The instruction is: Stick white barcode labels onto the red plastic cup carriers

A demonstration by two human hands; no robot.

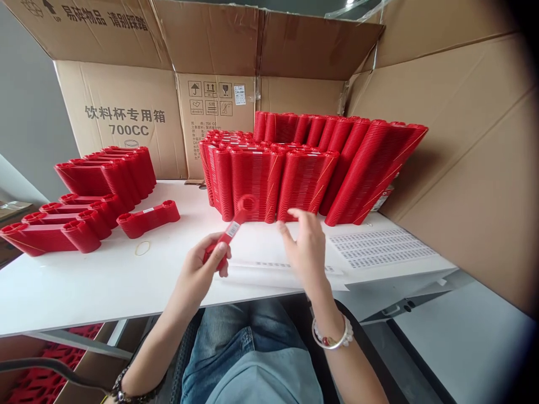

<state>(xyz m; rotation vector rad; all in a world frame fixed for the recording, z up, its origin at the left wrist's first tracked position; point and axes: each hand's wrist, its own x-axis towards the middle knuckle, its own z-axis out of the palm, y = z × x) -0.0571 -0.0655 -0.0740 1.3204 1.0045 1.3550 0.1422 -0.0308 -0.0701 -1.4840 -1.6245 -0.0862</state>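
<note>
Big brown cardboard boxes (126, 106) wall in the back and right of a white table (84, 286), one printed with "700CC". Against them sits a huge leaning stack of red plastic two-ring cup carriers (303, 168), packed tight in rows, taking up most of the middle. Over on the left there's a smaller pile of bundled red carriers (84, 202), with one labelled bundle (148, 217) lying flat just beside it and a loose rubber band (142, 248) on the table near that. A white sheet of tiny printed stickers (379, 247) lies on the right side of the table, below the big stack.

The person sits at the edge in jeans. Their left hand (202, 269) is clamped on one end of a single red plastic carrier with a white barcode label (233, 227), held tilted up above the table in front of the stack. The right hand (305, 247) hovers just beside it, fingers spread and empty, not touching it. A beaded bracelet (332, 336) sits on that wrist.
</note>
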